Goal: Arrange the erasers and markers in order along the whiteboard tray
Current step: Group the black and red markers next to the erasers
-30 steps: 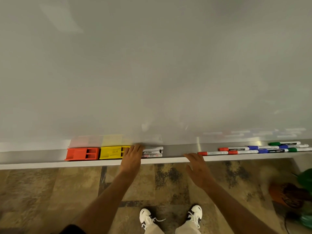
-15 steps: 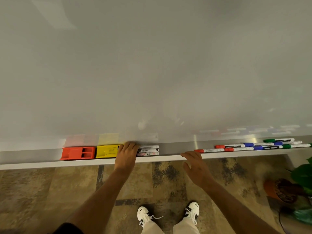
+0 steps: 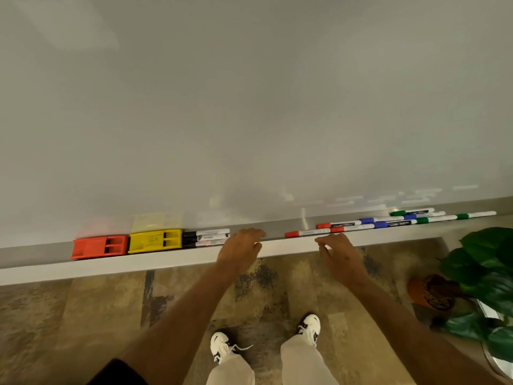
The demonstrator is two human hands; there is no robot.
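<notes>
Now both hands empty, loosely open: left hand [image 3: 241,247] apparently touching tray [image 3: 166,262]; right hand [image 3: 340,258] hovering.

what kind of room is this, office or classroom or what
Probably a classroom or meeting room: a large white whiteboard with a long tray holding block erasers and markers, patterned carpet floor, and a potted green plant.
</notes>
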